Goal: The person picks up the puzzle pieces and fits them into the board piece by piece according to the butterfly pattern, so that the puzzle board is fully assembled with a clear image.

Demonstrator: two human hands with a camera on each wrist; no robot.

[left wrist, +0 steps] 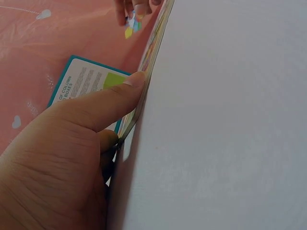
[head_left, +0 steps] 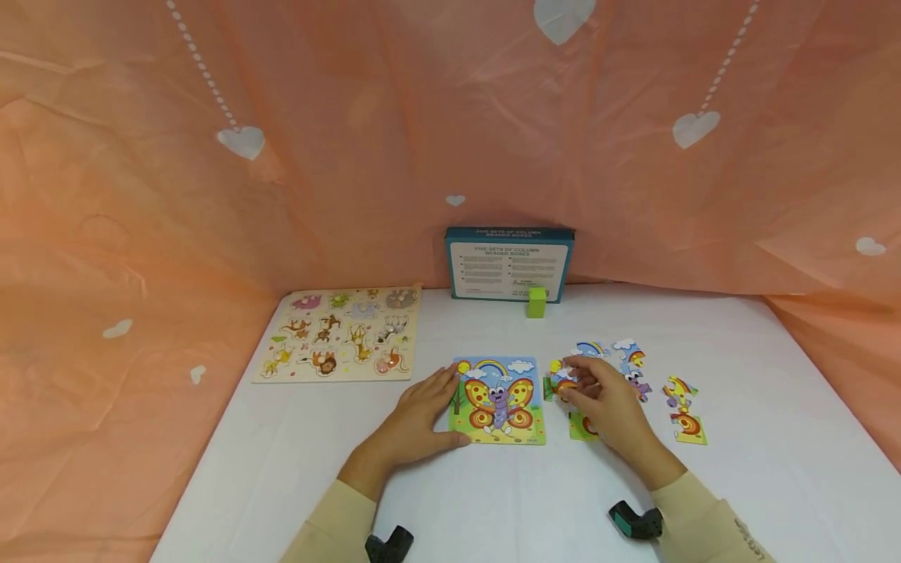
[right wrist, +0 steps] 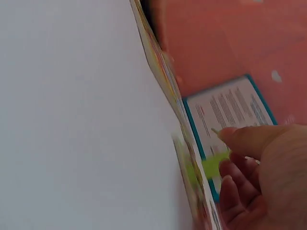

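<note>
A square butterfly picture puzzle (head_left: 498,403) lies on the white table in front of the person. My left hand (head_left: 415,418) rests along its left side in the head view, fingers extended at the upper left corner and thumb by the lower left corner. To the right of that puzzle, my right hand (head_left: 605,399) pinches a puzzle piece (head_left: 556,381) with a yellow sun and tree on it. The left wrist view shows a colourful piece (left wrist: 132,25) hanging from the right fingertips. Loose puzzle pieces (head_left: 637,383) lie around the right hand, which partly covers some.
Two more pieces, a wing piece (head_left: 690,428) among them, lie farther right. An animal puzzle board (head_left: 338,336) lies at the back left. A teal-edged box (head_left: 510,266) stands against the orange backdrop, with a green block (head_left: 536,303) before it.
</note>
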